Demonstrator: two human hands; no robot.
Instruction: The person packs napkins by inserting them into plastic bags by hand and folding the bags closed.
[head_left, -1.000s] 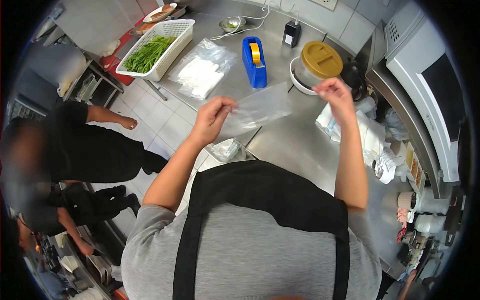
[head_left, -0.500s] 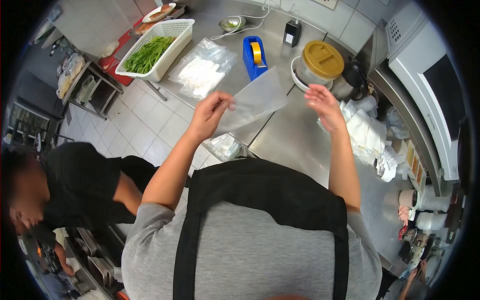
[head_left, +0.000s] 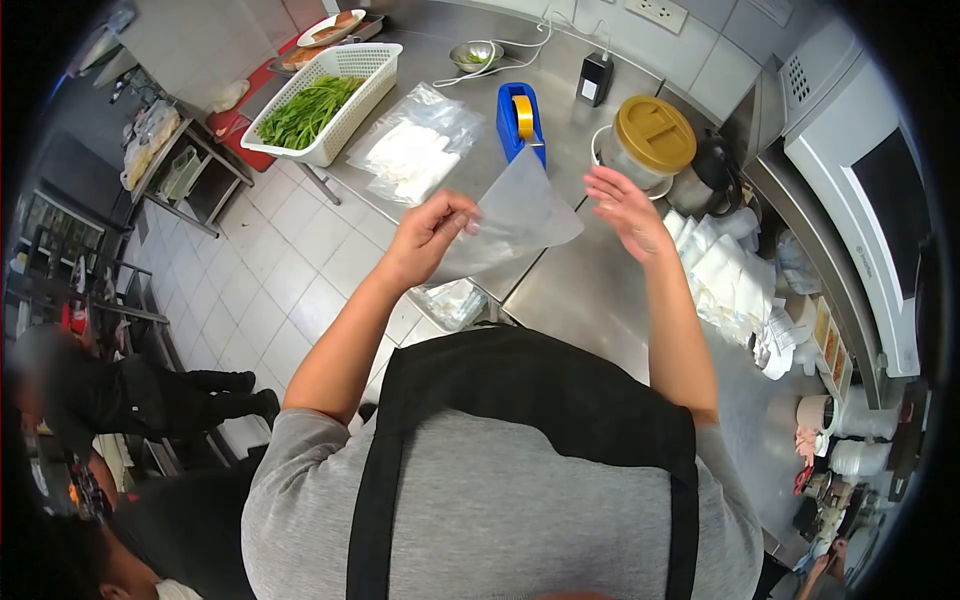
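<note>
A worker's left hand (head_left: pixel 432 234) pinches one side of a clear bag (head_left: pixel 520 218) on the near side of a blue dispenser (head_left: pixel 508 122), while the right hand (head_left: pixel 632 215), its fingers apart and nothing visible in them, hovers to the dispenser's near right. The step appears to be handling the loose bag one-handed; the next move would seem to call for the right fingers to meet its free edge. The bag's long axis slants from the near left of the dispenser toward its near right, the free end pointing away from the left hand. Which end opens cannot be told. A packet (head_left: pixel 415 150) lies left of the dispenser, a jar (head_left: pixel 655 140) right.
</note>
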